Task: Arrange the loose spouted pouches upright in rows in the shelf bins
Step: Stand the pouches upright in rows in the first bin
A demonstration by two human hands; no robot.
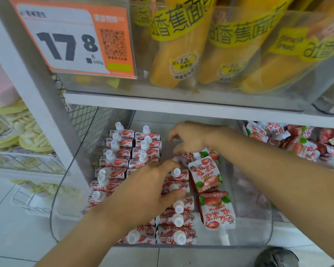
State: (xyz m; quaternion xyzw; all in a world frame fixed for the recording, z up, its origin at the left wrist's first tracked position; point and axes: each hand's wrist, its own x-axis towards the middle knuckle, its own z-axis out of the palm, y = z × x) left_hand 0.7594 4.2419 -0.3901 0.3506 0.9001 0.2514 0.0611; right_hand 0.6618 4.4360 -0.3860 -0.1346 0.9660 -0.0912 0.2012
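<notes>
A clear plastic shelf bin (66, 199) holds red-and-white strawberry spouted pouches. Upright pouches (121, 149) with white caps stand in rows on its left and middle. Loose pouches lie flat on the right; one (206, 178) faces up, another (219, 214) lies with its spout toward the front edge. My left hand (143, 191) rests palm-down on the upright middle row, fingers spread. My right hand (191, 139) reaches deeper into the bin, its fingers curled at the top of a loose pouch (189, 157); whether it grips it I cannot tell.
A neighbouring bin (297, 143) on the right holds a jumble of the same pouches. The shelf above (162, 105) carries yellow banana-bread packs (174, 54) and an orange price tag (69, 39). A white upright post (37, 89) stands left.
</notes>
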